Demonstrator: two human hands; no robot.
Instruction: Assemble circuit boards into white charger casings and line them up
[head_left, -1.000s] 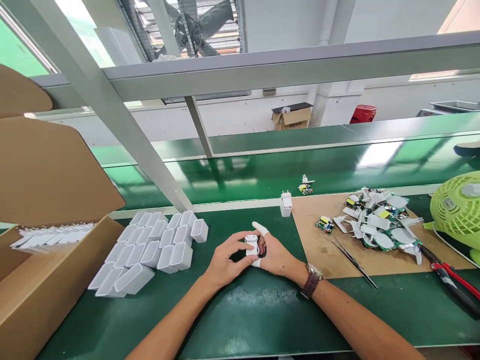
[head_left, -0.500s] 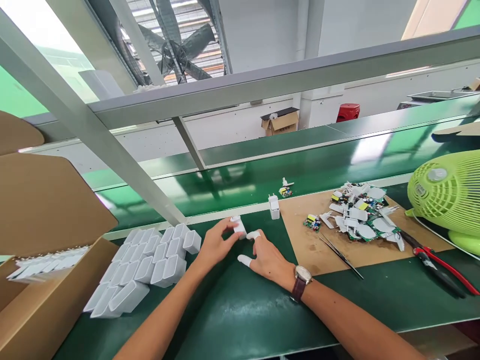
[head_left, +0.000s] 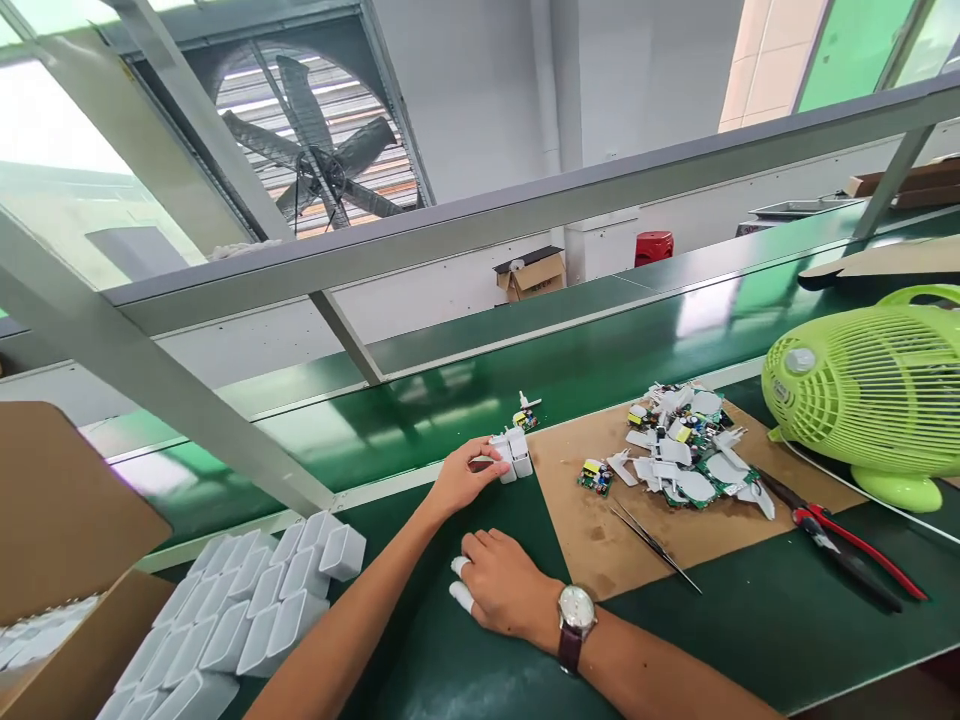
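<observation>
At the back of the green workbench, my left hand has a white plug charger between thumb and fingers. That charger stands upright against a second white charger, and my fingers cover part of it. Nearer the front, my right hand rests low over the bench, loosely curled with fingers apart and nothing in it. White finger cots cover its thumb and index finger. Just beyond the chargers lies a small circuit board with a white part.
Rows of white plastic housings stand at left beside an open carton. Brown paper on the right carries piled circuit boards, a single board and tweezers. Pliers and a green fan are farther right.
My left hand has carried the charger away from my right hand to beside the standing charger. My right hand has drawn back toward me. The view has turned right and up.
</observation>
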